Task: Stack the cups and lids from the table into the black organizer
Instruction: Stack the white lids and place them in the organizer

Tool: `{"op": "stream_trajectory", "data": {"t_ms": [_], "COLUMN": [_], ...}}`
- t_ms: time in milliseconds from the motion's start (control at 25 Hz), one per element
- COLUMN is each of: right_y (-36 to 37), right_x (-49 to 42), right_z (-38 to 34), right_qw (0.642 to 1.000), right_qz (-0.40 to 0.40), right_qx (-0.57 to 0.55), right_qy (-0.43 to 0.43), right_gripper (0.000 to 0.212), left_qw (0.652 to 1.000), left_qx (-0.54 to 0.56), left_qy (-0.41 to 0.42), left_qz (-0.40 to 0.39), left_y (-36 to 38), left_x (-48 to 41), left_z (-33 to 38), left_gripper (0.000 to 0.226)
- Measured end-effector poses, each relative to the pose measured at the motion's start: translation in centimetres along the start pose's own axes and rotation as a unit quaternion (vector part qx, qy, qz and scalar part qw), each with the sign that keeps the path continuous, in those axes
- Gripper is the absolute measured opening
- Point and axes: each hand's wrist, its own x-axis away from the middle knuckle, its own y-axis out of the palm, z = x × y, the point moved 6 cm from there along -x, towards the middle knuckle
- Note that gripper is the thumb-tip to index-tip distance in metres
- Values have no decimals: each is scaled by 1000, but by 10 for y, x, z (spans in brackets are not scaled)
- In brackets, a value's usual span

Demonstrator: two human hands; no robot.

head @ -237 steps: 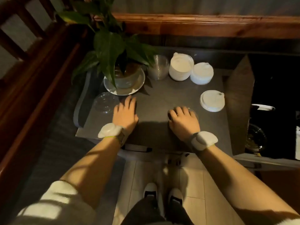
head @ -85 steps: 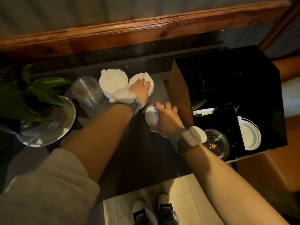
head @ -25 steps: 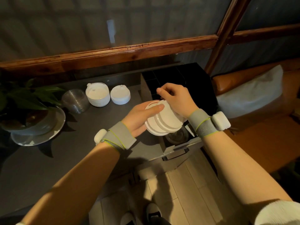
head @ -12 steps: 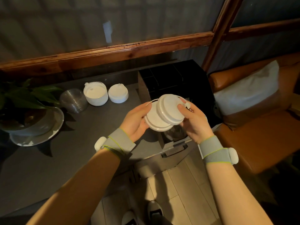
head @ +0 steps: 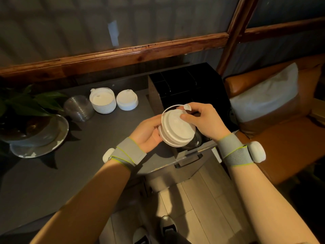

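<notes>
A small stack of white lids is held in the air between both hands, over the front of the black organizer. My left hand cups the stack from the left and below. My right hand grips its upper right edge, thumb on the top lid. On the grey table, a taller stack of white lids and a shorter one stand at the back, with a stack of clear lids to their left. A clear item shows dimly in the organizer's front compartment under the held stack.
A potted plant on a white saucer fills the table's left side. A brown leather seat with a pale cushion lies right of the organizer. A wooden rail runs along the wall behind. My feet show on the tiled floor below.
The two lid groups that were offset half a second ago now sit as one stack. My right hand moved from the stack's lower right to its upper right edge.
</notes>
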Motion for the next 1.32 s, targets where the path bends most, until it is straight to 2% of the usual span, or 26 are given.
{"op": "stream_trajectory", "data": {"t_ms": [240,360,480,640,840,960,1040,1120,1160,1200,1320], "right_y": [12,12,13,11,14,14,18,37,45,49,47], "right_x": [1,-1,2,8,11,10,19,38,47,52,57], "right_z": [-10,-13,-14,-17,-14,0,19,28,27,28,31], "right_qw": [997,996,998,1000,1000,997,969,892,863,849,828], "right_qz": [-63,-64,-49,-1,-9,25,18,-76,-103,-98,4], "right_qx": [48,66,49,27,13,-63,-207,-382,-428,-458,-520], "right_qy": [3,-1,8,2,-8,28,130,230,247,246,209], "right_gripper": [27,28,26,28,25,32,36,31,30,30,35], "left_qw": [996,999,998,999,998,999,1000,999,999,998,995], "left_qx": [65,-5,-56,-47,-55,-43,-19,-3,-6,-19,-76], "left_qy": [-56,-33,-12,-19,-8,2,15,34,43,49,49], "left_qz": [-38,-41,-1,2,4,-5,-1,3,8,15,52], "left_y": [1,4,1,0,2,8,8,4,3,3,9], "left_x": [9,11,11,11,11,12,11,9,8,6,-1], "left_z": [-7,-6,-5,-4,-5,-2,1,4,5,3,-7], "left_gripper": [55,36,38,39,32,28,33,37,38,38,37]}}
